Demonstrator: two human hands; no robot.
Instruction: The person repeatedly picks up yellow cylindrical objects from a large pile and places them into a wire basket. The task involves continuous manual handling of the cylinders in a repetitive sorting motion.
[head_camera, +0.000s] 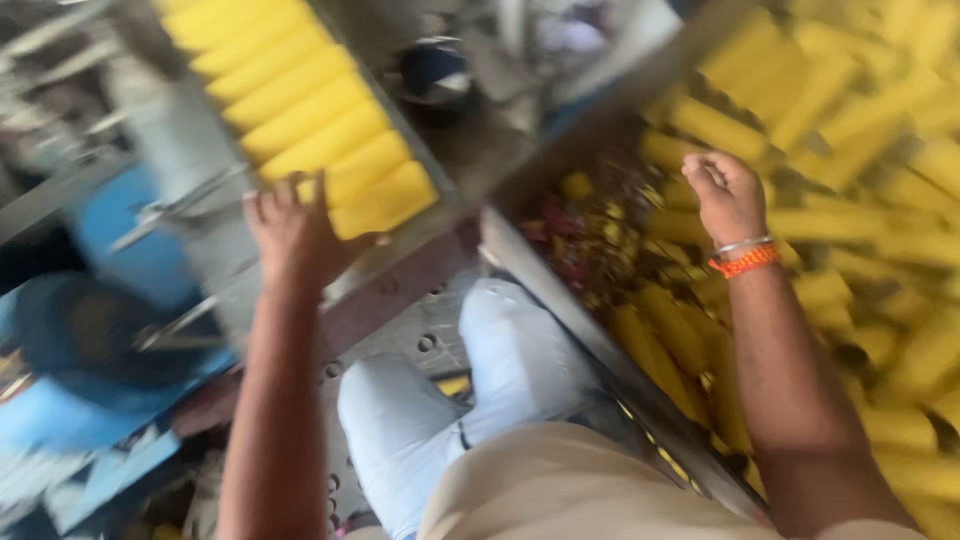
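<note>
Both bare arms reach forward, the left hand (295, 232) raised with fingers spread open and palm turned away, the right hand (727, 193) curled into a loose fist above a banded wrist.

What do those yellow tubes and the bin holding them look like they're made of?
The yellow tubes look like plastic: uniform colour, smooth surface, hollow-looking dark ends, though blur leaves it open. The bin's rim looks like bare metal, grey with a dull sheen. The right hand is closed above the tubes.
</note>
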